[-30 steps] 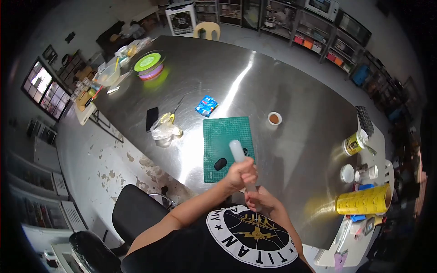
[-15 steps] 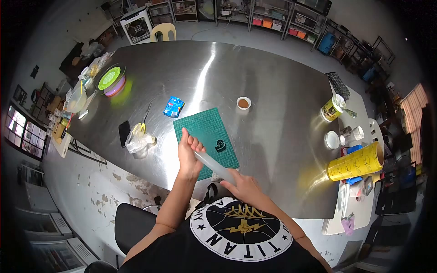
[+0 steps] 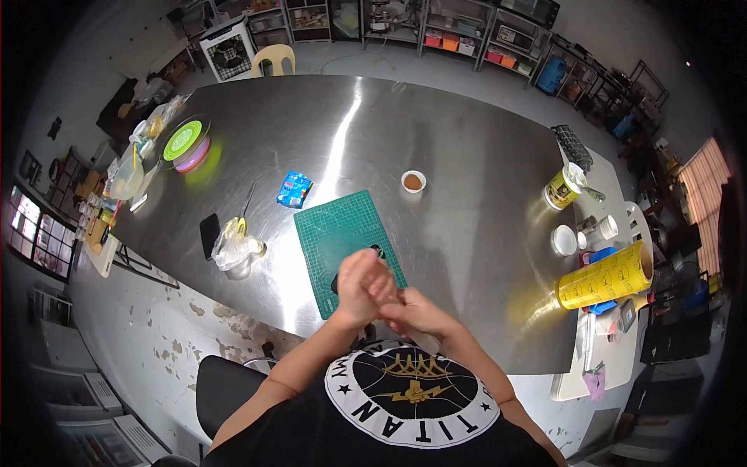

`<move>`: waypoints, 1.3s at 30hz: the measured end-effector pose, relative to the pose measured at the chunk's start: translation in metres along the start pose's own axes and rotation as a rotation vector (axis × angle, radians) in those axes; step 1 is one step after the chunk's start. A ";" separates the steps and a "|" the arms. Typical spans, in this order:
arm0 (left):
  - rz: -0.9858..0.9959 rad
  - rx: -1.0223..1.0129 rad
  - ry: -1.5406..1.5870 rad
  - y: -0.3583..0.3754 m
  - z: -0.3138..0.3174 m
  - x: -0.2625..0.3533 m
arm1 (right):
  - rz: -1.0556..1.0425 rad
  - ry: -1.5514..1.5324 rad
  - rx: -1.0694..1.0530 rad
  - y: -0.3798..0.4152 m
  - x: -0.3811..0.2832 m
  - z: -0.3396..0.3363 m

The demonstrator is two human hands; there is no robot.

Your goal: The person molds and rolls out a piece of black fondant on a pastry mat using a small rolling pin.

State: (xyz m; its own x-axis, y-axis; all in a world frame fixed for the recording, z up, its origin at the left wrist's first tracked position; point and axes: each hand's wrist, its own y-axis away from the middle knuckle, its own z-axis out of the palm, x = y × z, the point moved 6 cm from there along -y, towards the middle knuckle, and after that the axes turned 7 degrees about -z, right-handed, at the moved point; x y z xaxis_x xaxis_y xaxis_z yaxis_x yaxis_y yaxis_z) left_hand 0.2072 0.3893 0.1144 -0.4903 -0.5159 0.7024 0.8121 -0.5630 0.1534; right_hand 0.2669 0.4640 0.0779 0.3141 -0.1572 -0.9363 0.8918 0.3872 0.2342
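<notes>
My left hand (image 3: pixel 362 288) is closed in a fist above the green cutting mat (image 3: pixel 331 226), right against my right hand. My right hand (image 3: pixel 416 313) is curled beside it, its fingers partly hidden. Below my right palm shows a bit of a translucent plastic strip (image 3: pixel 422 341); the rest is hidden by the hands. On the mat a small black item (image 3: pixel 378 249) pokes out behind my left knuckles, mostly covered. Another dark patch (image 3: pixel 334 284) appears at my left wrist, too hidden to name.
Left of the mat are a blue packet (image 3: pixel 295 190), a plastic bag (image 3: pixel 235 247) and a black phone (image 3: pixel 209 236). A white cup of brown powder (image 3: pixel 413 182) stands beyond. A yellow roll (image 3: pixel 607 279), a tub (image 3: pixel 562 191) and a green-topped turntable (image 3: pixel 184 140) sit near the table's sides.
The translucent strip was stretched between my spaced hands. My left hand has come down and right to meet my right hand, and most of the strip is out of sight.
</notes>
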 end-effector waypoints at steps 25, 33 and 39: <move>-0.146 -0.279 0.457 -0.029 -0.008 -0.051 | 0.070 -0.806 -0.019 0.014 0.028 -0.001; -0.163 0.404 0.273 -0.039 -0.049 -0.054 | -0.448 0.846 0.586 0.017 0.011 -0.024; -0.222 0.266 0.539 -0.043 -0.063 -0.061 | -0.713 0.925 0.508 0.029 -0.012 -0.009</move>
State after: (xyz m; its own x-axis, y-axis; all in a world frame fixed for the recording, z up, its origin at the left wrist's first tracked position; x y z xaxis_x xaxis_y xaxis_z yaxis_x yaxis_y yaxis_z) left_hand 0.1819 0.4043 0.0216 -0.6898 -0.6967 0.1967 0.6896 -0.5498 0.4713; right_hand 0.2857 0.4851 0.0933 -0.4448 0.5828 -0.6801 0.8568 0.0558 -0.5125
